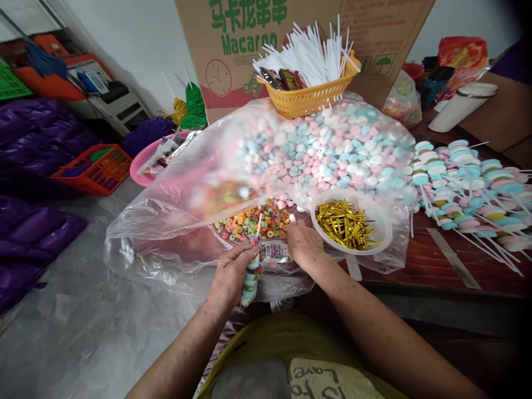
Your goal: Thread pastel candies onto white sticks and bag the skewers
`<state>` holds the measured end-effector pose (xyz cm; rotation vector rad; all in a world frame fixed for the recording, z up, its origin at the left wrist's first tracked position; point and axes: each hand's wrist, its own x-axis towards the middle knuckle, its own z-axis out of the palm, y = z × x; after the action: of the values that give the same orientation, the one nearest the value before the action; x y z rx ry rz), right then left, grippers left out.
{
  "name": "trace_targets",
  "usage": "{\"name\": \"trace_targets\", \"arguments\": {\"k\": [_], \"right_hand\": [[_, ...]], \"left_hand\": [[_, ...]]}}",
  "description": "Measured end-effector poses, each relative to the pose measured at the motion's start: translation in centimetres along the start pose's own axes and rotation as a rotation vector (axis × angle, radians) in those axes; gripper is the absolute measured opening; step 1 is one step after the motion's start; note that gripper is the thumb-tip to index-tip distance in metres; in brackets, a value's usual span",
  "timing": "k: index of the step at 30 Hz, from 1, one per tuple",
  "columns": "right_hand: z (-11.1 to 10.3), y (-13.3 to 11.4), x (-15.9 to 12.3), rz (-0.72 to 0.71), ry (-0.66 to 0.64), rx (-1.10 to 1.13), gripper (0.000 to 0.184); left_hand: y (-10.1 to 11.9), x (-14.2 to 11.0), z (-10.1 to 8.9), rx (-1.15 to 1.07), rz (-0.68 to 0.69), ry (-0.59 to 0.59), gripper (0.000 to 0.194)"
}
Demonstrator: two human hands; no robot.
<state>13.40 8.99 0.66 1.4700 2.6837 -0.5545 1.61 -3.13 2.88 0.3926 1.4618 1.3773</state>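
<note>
My left hand (236, 271) is closed around the neck of a wrapped marshmallow skewer (250, 285). Its white stick points up, and the bagged pastel sweets hang below my fingers. To the right, my right hand (305, 243) is curled beside a white bowl (381, 244) of gold twist ties (344, 221). A small white piece (292, 218) shows by its fingertips; whether they grip it is hidden. Between and beyond the hands lie coloured cereal rings (270, 217). A printed packet (274, 251) lies between the hands.
A big clear bag (137, 233) spreads beneath pink, blue and white marshmallows (324, 147). A yellow basket (310, 100) of white sticks sits behind, before a cardboard box (233, 83). Finished skewers (465, 188) are piled at right. A pink basin (145, 160) stands at left.
</note>
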Motion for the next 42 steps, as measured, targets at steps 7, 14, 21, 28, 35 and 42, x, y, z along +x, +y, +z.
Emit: {"name": "trace_targets", "arguments": {"k": [7,14,21,28,35,42], "right_hand": [[-0.7,1.7,-2.6,0.051,0.22,0.133,0.016],[-1.3,0.5,-5.1,-0.212,0.202,0.841,0.004],[-1.8,1.5,-6.6,-0.221,0.239,0.789,0.012],[-3.8,1.4,-8.3,-0.414,0.451,0.835,0.019],[-1.7,0.8,-7.5,-0.565,0.583,0.614,0.049],[-1.3,0.7,-8.6,-0.343,0.731,0.672,0.037]], "left_hand": [[-0.2,0.6,0.0,-0.105,-0.02,-0.007,0.024],[0.6,0.2,3.1,-0.246,0.009,-0.202,0.021],[0.3,0.7,4.0,-0.299,0.006,-0.204,0.022],[0.2,0.3,4.4,0.086,0.157,-0.239,0.02],[-0.2,-0.9,4.2,0.319,0.294,-0.355,0.025],[-0.6,-0.8,3.9,-0.017,0.165,-0.313,0.025]]}}
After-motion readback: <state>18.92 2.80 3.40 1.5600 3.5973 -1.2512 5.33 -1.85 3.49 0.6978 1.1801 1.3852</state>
